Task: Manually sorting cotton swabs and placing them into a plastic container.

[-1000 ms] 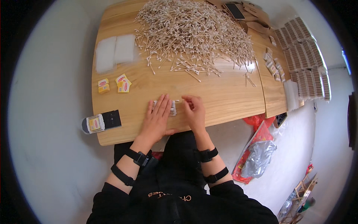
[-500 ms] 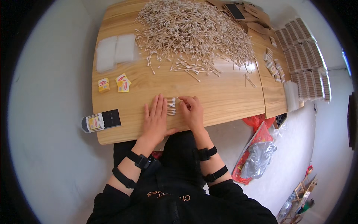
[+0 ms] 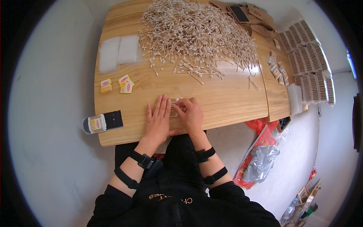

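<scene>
At the far left, a swab pack with a yellow card (image 3: 96,124) lies at the near left corner of the table (image 3: 230,96), next to a black flat piece (image 3: 113,119). Behind it there are small yellow cards (image 3: 126,85), and farther back two stacks of clear plastic bags (image 3: 128,49). The left hand (image 3: 158,115) lies palm down, its fingers straight and nearly side by side, the thumb apart; it covers the left part of a row of cotton swabs (image 3: 172,111). This row is on the table near its front edge, between the two hands. The right hand (image 3: 192,115) has bent fingers, with thumb and forefinger close together at the right end of the row; I cannot tell whether they pinch a swab. Beyond the hands spreads a big heap of loose swabs (image 3: 196,38). To the right of it come a dark phone (image 3: 239,13), some small packs (image 3: 278,70) and a high stack of swab packs (image 3: 310,62).
</scene>
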`<control>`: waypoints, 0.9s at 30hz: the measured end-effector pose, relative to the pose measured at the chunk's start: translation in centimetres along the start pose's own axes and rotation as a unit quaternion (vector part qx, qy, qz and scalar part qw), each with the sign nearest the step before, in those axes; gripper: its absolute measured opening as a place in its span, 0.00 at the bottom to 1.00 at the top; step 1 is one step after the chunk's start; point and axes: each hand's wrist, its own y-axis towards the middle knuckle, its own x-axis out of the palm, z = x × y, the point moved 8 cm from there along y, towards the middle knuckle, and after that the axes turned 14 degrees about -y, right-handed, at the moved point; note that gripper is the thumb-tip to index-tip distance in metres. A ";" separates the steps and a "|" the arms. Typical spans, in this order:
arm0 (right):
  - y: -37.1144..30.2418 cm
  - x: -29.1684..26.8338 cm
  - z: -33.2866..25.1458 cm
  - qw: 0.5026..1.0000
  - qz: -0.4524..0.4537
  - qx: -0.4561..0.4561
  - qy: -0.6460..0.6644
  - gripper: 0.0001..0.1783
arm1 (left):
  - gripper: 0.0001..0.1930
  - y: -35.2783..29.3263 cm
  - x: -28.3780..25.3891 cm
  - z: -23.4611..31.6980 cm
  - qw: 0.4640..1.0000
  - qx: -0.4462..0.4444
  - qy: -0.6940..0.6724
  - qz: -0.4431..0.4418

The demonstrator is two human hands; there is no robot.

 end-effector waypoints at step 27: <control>0.8 1.6 2.4 0.894 0.087 0.066 0.434 0.27 | 0.62 -1.2 -1.1 -1.0 0.995 -0.049 -0.070 0.048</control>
